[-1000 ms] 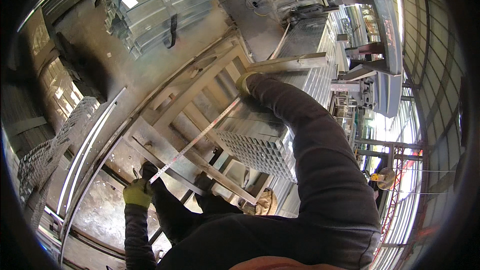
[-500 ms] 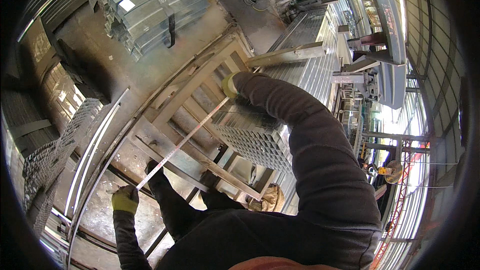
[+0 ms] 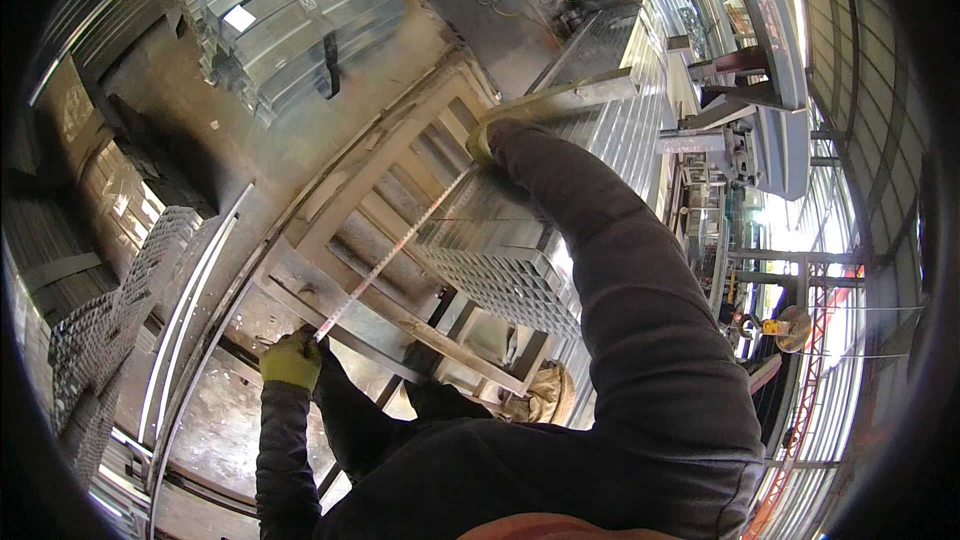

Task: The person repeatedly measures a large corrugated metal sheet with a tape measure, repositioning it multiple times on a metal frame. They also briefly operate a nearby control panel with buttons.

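A pale tape measure blade stretches taut and slanting between my two hands. At its lower end my left hand, in a yellow glove with dark fingertips, is closed on the blade just above my leg. My right hand, also gloved, is closed at the blade's upper end; my dark sleeve covers much of its fingers. That hand is at the left edge of a bundle of shiny rectangular metal tubes, whose open ends face me. Whether it also touches the bundle is hidden.
Under the tape stands a brown metal frame with slats and gaps. A wooden beam crosses the bundle's far part. Stacked metal profiles lie at upper left, more tubes at far left. A hook block hangs at right.
My left hand has moved right and a little up, toward my leg, with its tape end. My right hand has shifted slightly farther away and right. The exposed blade looks shorter.
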A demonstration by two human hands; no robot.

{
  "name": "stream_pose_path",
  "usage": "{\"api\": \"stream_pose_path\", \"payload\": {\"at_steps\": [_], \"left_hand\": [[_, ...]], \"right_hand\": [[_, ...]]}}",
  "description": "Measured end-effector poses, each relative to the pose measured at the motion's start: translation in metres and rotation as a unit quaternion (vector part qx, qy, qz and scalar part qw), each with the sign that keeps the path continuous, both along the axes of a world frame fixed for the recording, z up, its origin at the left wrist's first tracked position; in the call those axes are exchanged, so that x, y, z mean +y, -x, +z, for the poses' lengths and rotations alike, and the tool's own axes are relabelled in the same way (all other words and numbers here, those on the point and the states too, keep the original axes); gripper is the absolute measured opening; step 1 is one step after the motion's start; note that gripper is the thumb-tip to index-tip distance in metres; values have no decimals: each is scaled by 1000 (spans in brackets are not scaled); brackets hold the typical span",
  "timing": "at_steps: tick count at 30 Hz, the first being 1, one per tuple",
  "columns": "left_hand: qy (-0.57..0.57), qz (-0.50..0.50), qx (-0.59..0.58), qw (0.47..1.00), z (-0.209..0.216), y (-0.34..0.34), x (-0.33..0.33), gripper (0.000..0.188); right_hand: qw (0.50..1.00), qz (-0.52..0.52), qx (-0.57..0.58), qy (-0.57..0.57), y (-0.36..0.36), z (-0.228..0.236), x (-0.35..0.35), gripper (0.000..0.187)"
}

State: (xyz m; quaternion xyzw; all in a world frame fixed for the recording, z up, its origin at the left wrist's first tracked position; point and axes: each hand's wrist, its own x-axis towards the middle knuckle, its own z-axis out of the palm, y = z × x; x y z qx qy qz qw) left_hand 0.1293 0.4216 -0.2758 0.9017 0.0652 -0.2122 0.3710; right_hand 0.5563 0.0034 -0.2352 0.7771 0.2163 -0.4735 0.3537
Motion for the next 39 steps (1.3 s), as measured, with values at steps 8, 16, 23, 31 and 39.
{"api": "stream_pose_path", "payload": {"at_steps": [8,16,23,31,39], "left_hand": [[1,-39,79,996,-10,-29,-29,27],[-5,-47,89,995,-21,-32,-44,29],[6,-28,93,995,-15,-36,-53,34],[-82,-120,116,982,-21,-40,-59,38],[-23,-116,79,990,-5,-38,-61,36]], "right_hand": [[991,75,9,-114,17,30,57,44],[934,-18,-91,-345,104,186,95,42],[854,-21,-266,-448,165,274,51,45],[733,-211,-436,-477,214,285,-43,34],[677,-158,-494,-522,238,229,-84,26]]}}
